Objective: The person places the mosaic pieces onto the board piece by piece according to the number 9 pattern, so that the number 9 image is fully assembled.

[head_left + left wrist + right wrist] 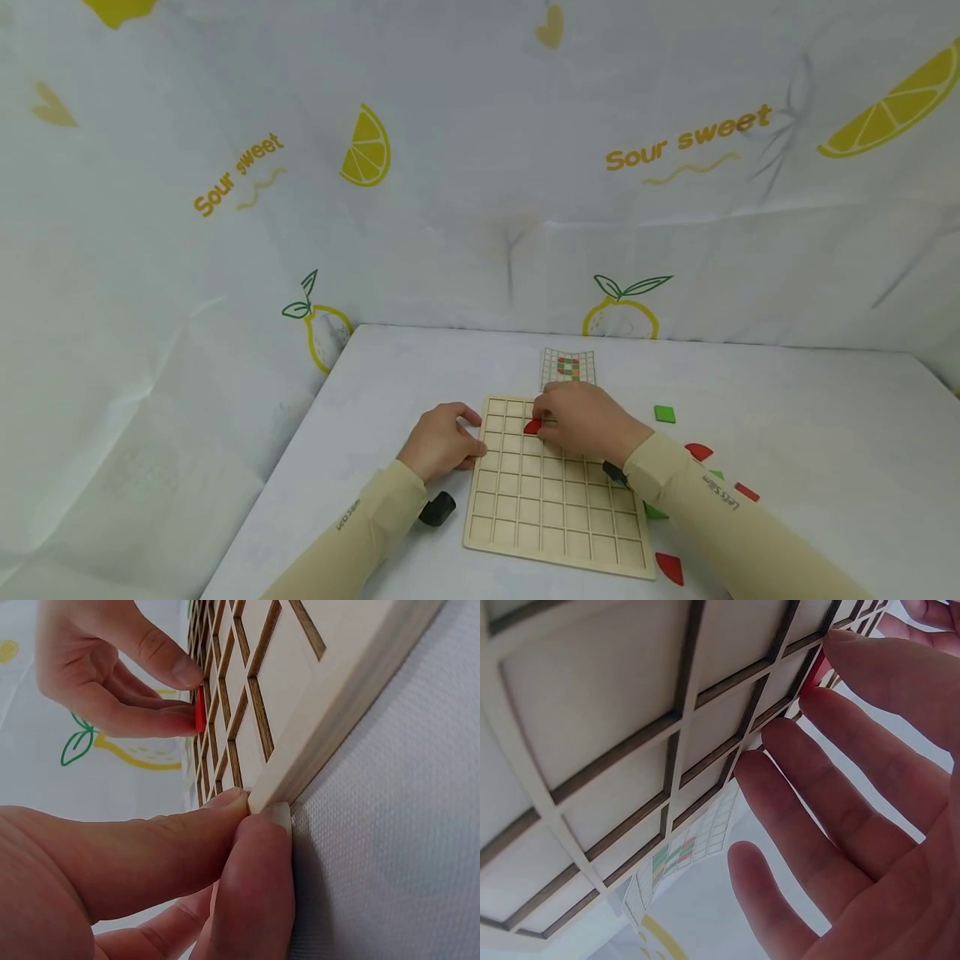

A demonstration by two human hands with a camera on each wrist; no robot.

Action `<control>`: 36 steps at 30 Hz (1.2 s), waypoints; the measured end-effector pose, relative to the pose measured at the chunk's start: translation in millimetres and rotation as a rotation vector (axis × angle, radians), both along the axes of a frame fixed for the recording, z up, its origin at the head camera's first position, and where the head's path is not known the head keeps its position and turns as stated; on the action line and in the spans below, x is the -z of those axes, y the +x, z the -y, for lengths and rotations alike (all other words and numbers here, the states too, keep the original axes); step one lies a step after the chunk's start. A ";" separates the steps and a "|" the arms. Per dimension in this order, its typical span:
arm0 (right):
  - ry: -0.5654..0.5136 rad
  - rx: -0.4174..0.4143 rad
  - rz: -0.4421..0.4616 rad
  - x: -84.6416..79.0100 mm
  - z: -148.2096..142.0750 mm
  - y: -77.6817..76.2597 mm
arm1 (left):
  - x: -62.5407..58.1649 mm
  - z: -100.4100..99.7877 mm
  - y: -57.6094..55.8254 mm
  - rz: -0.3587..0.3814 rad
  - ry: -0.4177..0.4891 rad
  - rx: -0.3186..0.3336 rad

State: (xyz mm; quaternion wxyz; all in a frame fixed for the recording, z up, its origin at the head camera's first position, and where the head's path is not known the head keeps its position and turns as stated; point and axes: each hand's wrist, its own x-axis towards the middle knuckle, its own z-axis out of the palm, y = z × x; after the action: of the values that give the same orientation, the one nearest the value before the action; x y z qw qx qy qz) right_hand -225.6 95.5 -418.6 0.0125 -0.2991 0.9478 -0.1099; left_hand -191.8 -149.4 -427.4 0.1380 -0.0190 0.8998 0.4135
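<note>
A pale wooden grid board (517,508) lies on the white table, its square cells parted by raised strips. My left hand (438,442) pinches the board's left edge between thumb and index finger, seen close up in the left wrist view. Over the board's upper part, my right hand (588,421) holds a small red quarter-circle tile (532,427) between thumb and index finger. In the left wrist view the red tile (200,712) stands at the grid surface under those fingertips. The right hand's other fingers spread loosely over the cells in the right wrist view.
Behind the board, a card (567,367) shows a coloured grid pattern. To the right lie a green square tile (664,414), a red quarter-circle tile (699,451), another red tile (670,568) and a green tile (656,511) partly under the right forearm. A lemon-print cloth (450,250) hangs behind.
</note>
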 end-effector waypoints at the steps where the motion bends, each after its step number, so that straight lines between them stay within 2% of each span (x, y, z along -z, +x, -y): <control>1: 0.000 0.002 0.003 -0.2 -1.0 0.3 | -0.1 -1.1 -0.1 0.000 0.001 0.002; 7: -0.012 0.035 0.036 -1.7 -10.7 1.6 | 1.0 -5.7 -2.2 0.009 0.005 0.012; 11: -0.043 0.075 0.078 -6.1 -27.2 1.5 | 2.4 -6.3 -3.6 0.017 0.012 0.011; 18: -0.141 0.222 0.162 -19.2 -77.7 4.2 | 3.0 -0.4 -4.4 0.029 0.038 0.010; 22: -0.180 0.285 0.170 -23.2 -111.3 8.8 | 3.9 4.2 -4.3 0.041 0.065 0.007; 29: -0.198 0.387 0.205 -8.4 -155.6 11.2 | 6.3 9.3 -3.4 0.064 0.096 0.000; 36: -0.195 0.437 0.227 -2.0 -174.0 14.8 | 5.9 7.6 -4.4 0.079 0.139 0.012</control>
State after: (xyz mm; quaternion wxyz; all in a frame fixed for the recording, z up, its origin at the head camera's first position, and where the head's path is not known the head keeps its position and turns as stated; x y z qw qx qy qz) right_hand -210.8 269.6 -416.6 0.0659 -0.0731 0.9673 -0.2337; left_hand -196.2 -156.9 -433.3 0.1766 -0.0204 0.8630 0.4729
